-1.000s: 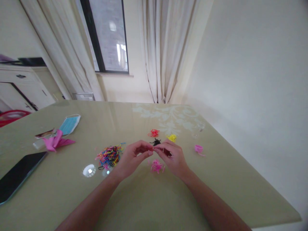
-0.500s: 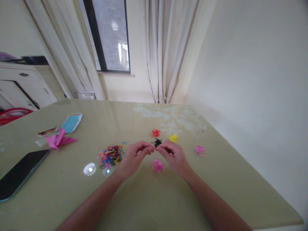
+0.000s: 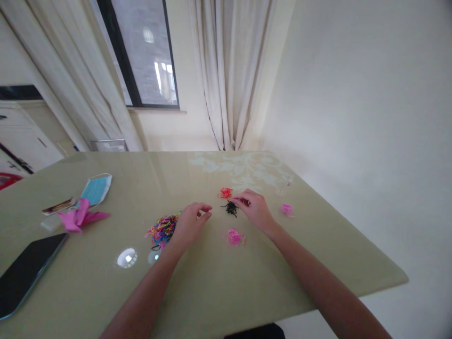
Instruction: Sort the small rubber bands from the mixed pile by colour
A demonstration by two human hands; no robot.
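My left hand (image 3: 190,223) hovers by the right side of a heap of mixed-colour small rubber bands (image 3: 164,228), its thumb and fingers apart with nothing seen between them. Over the small black pile of bands (image 3: 231,208), my right hand (image 3: 254,207) has thumb and forefinger pinched together; whatever they hold is too small to make out. Just beyond those fingertips lies a red pile of bands (image 3: 225,192). A pink pile (image 3: 235,237) sits nearer to me, between the two forearms. My right hand mostly covers the yellow pile.
A pink coiled band (image 3: 286,209) lies to the right. On the left are a black phone (image 3: 30,270), a pink folded paper shape (image 3: 83,216) and a blue face mask (image 3: 96,189). The glossy table (image 3: 197,292) meets a wall on its right.
My hands, earlier fingertip to fingertip with a small reddish bit between them, have parted. The right moved up beside the red pile; the left drew back leftward and opened. The view turned slightly right.
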